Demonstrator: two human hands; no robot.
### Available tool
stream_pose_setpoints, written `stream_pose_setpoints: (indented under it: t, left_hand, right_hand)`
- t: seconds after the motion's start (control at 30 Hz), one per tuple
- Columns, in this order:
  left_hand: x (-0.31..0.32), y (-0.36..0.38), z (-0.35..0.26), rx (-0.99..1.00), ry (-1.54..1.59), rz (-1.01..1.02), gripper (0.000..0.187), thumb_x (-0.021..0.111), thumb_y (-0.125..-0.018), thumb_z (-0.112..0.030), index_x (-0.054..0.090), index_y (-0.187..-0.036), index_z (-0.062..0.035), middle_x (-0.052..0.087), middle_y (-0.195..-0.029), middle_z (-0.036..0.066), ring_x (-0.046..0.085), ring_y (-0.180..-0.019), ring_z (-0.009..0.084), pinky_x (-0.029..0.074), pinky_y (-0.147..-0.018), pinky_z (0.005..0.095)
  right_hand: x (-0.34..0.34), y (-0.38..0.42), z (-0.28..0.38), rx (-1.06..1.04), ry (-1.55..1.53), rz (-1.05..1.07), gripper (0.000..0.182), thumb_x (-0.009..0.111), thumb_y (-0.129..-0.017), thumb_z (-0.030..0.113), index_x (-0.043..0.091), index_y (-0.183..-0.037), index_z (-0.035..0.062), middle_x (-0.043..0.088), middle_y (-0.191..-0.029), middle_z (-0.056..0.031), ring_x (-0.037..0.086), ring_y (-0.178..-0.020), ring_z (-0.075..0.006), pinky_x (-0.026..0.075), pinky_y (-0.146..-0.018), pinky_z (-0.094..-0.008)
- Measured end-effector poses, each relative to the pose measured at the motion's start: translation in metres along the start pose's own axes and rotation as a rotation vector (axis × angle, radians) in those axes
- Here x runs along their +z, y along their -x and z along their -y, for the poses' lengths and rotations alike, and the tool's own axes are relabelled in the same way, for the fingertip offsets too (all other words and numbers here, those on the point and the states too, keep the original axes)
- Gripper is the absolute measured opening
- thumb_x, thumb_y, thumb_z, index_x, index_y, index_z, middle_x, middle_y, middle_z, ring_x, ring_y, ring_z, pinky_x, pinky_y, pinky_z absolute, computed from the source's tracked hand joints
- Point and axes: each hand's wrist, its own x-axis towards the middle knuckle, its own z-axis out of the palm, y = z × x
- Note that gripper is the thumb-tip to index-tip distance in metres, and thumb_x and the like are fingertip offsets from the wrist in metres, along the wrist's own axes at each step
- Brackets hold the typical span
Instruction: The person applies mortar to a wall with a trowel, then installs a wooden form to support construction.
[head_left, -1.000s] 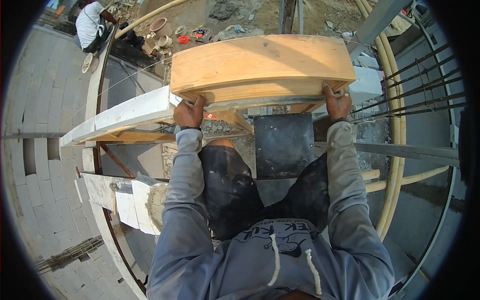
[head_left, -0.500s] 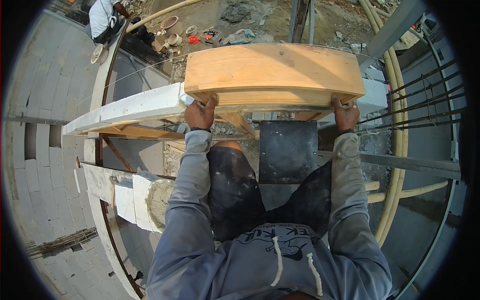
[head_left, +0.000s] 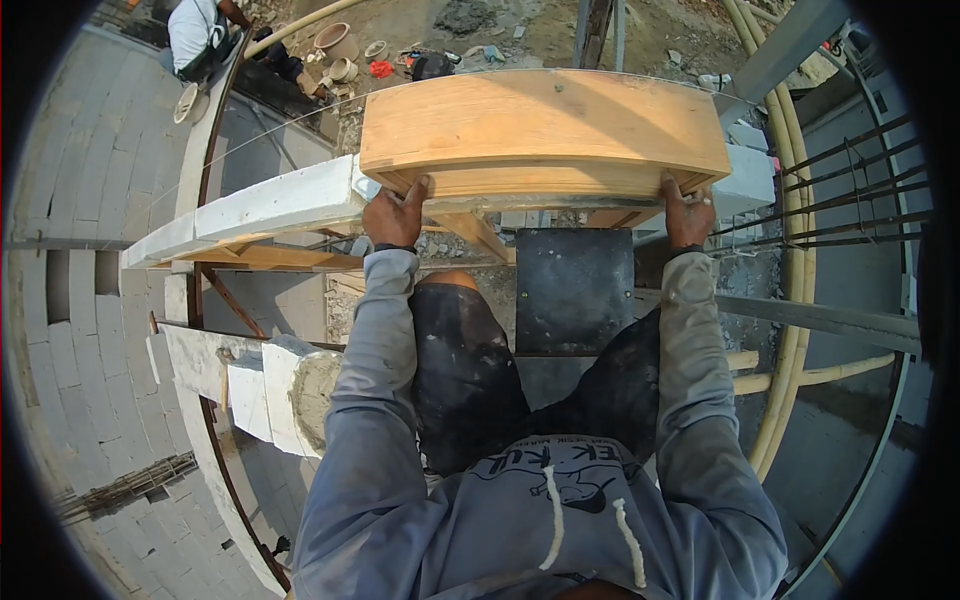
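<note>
A long, light-brown wooden frame (head_left: 545,125) with a box-like shape stands between white blocks on top of a wall. My left hand (head_left: 396,215) grips its near left corner, thumb pressed against the inner edge. At the near right corner, my right hand (head_left: 690,213) holds the frame in the same way. The fingers under the corners are partly hidden. Left of the frame runs a row of white blocks (head_left: 275,198), with another white block (head_left: 750,182) at its right end. A thin string stretches along the frame's far edge.
Below, between my knees, is a dark square board (head_left: 574,292). Cut white blocks with mortar (head_left: 292,395) sit at my left. Bamboo poles (head_left: 797,250) and steel rebars (head_left: 860,195) stand at right. Another person (head_left: 195,35) works at the upper left, near a bucket (head_left: 188,103).
The frame and both hands sit slightly higher in view, with the grip unchanged. A dark rounded shape now shows behind the frame, where a crate was visible.
</note>
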Motion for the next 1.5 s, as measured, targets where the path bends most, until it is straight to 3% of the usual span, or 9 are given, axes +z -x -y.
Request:
stream_pose_setpoints:
  t: [0.3, 0.6, 0.73, 0.83, 0.87, 1.03, 1.13, 1.3, 1.5]
  left_hand:
    - [0.001, 0.001, 0.000, 0.075, -0.029, -0.035, 0.053, 0.066, -0.073, -0.049, 0.065, -0.086, 0.0024, 0.064, -0.073, 0.021, 0.063, -0.070, 0.0373, 0.049, -0.062, 0.0419]
    - [-0.009, 0.006, -0.009, 0.074, -0.054, 0.013, 0.049, 0.065, -0.076, -0.045, 0.065, -0.090, 0.0011, 0.065, -0.075, 0.021, 0.063, -0.070, 0.0366, 0.049, -0.062, 0.0404]
    - [-0.006, -0.002, 0.030, 0.063, 0.291, 0.300, 0.038, 0.065, -0.077, -0.021, 0.059, -0.106, 0.0036, 0.064, -0.095, 0.022, 0.063, -0.089, 0.0299, 0.048, -0.073, 0.0347]
    - [-0.014, -0.011, 0.082, -0.144, 0.979, 0.556, 0.055, 0.055, -0.077, 0.001, 0.039, -0.129, 0.0066, 0.048, -0.127, 0.016, 0.047, -0.117, 0.0246, 0.041, -0.089, 0.0308]
    - [-0.042, -0.008, 0.052, -0.362, 1.032, 0.426, 0.047, 0.054, -0.084, -0.007, 0.042, -0.128, 0.0043, 0.052, -0.123, 0.015, 0.050, -0.114, 0.0211, 0.040, -0.090, 0.0286]
    - [-0.078, -0.050, 0.012, -0.357, 0.979, 0.294, 0.053, 0.051, -0.089, -0.042, 0.050, -0.123, -0.0009, 0.059, -0.113, 0.010, 0.057, -0.104, 0.0182, 0.039, -0.087, 0.0270]
    - [-0.074, -0.077, 0.004, -0.247, 0.982, 0.337, 0.057, 0.052, -0.087, -0.048, 0.053, -0.120, -0.0017, 0.060, -0.112, 0.009, 0.058, -0.102, 0.0176, 0.039, -0.087, 0.0266]
    - [-0.065, -0.103, -0.016, -0.195, 1.182, 0.300, 0.051, 0.058, -0.087, -0.036, 0.052, -0.117, 0.0060, 0.061, -0.106, 0.018, 0.060, -0.099, 0.0229, 0.049, -0.079, 0.0280]
    - [-0.050, -0.095, 0.008, -0.320, 1.136, 0.216, 0.055, 0.057, -0.087, -0.040, 0.055, -0.111, 0.0083, 0.061, -0.104, 0.018, 0.063, -0.088, 0.0214, 0.049, -0.076, 0.0250]
  right_hand:
    - [0.001, -0.009, -0.028, -0.086, 0.026, -0.001, 0.042, 0.072, -0.071, 0.030, 0.057, -0.086, -0.0061, 0.057, -0.081, -0.0226, 0.055, -0.078, -0.0372, 0.043, -0.070, -0.0415]
    - [0.000, -0.006, -0.020, -0.038, -0.012, -0.013, 0.042, 0.072, -0.071, 0.029, 0.057, -0.085, -0.0066, 0.057, -0.085, -0.0239, 0.055, -0.079, -0.0368, 0.043, -0.072, -0.0419]
    - [-0.007, -0.005, -0.013, -0.063, 0.032, -0.003, 0.041, 0.072, -0.072, 0.029, 0.058, -0.088, -0.0059, 0.058, -0.088, -0.0229, 0.056, -0.083, -0.0345, 0.043, -0.074, -0.0400]
    - [-0.007, -0.003, -0.001, -0.011, 0.044, 0.079, 0.038, 0.071, -0.074, 0.026, 0.058, -0.093, -0.0044, 0.059, -0.089, -0.0206, 0.057, -0.085, -0.0305, 0.043, -0.076, -0.0383]
    - [-0.007, -0.002, 0.001, -0.050, 0.043, 0.069, 0.038, 0.071, -0.075, 0.025, 0.057, -0.094, -0.0048, 0.059, -0.089, -0.0196, 0.058, -0.084, -0.0287, 0.044, -0.076, -0.0375]
    - [-0.003, -0.002, -0.005, -0.092, -0.028, 0.061, 0.039, 0.070, -0.076, 0.023, 0.055, -0.096, -0.0068, 0.060, -0.092, -0.0179, 0.058, -0.084, -0.0255, 0.045, -0.075, -0.0349]
    - [-0.002, -0.002, -0.010, -0.049, -0.051, 0.033, 0.040, 0.071, -0.076, 0.022, 0.054, -0.098, -0.0077, 0.059, -0.095, -0.0178, 0.058, -0.087, -0.0255, 0.045, -0.076, -0.0340]
    - [-0.003, -0.003, -0.012, -0.054, -0.011, 0.042, 0.041, 0.071, -0.076, 0.021, 0.053, -0.099, -0.0078, 0.059, -0.097, -0.0176, 0.058, -0.089, -0.0247, 0.044, -0.079, -0.0339]
    - [-0.002, -0.001, -0.005, -0.043, -0.029, 0.045, 0.041, 0.071, -0.076, 0.023, 0.055, -0.098, -0.0068, 0.059, -0.095, -0.0183, 0.058, -0.086, -0.0262, 0.044, -0.077, -0.0348]
